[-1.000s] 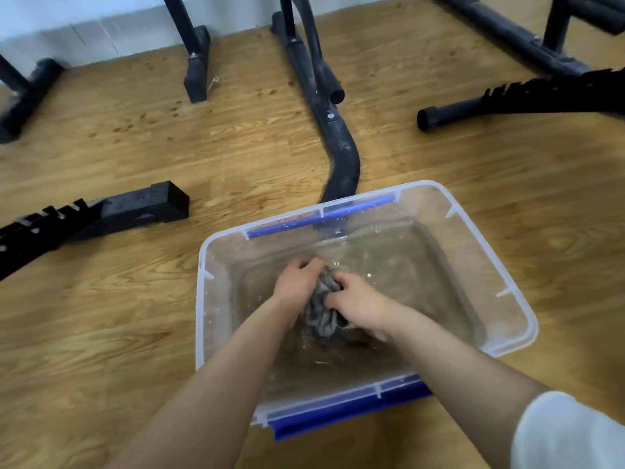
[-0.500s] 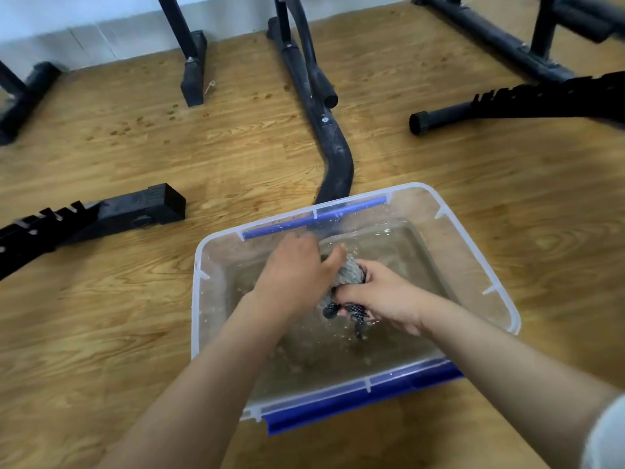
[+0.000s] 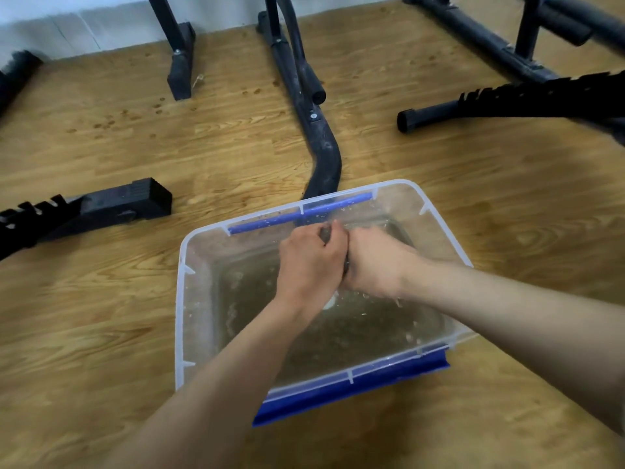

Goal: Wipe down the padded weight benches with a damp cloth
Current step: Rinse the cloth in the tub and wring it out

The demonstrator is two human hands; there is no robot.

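A clear plastic tub (image 3: 184, 299) with blue handles sits on the wooden floor and holds murky water. Above the water, my left hand (image 3: 309, 262) and my right hand (image 3: 375, 265) press together, both curled round a dark grey cloth (image 3: 345, 265). Only a thin dark sliver of the cloth shows between the hands; the rest is hidden inside them. Drops fall from the hands onto the water.
Black bench frames lie around the tub: a curved leg (image 3: 321, 157) just behind it, a notched bar (image 3: 84, 211) at the left, another notched bar (image 3: 541, 99) at the right, more legs (image 3: 181, 66) near the white wall. No padded bench top is in view.
The hands have lifted the cloth out of the water and drawn together over it, hiding nearly all of it. The view has shifted slightly.
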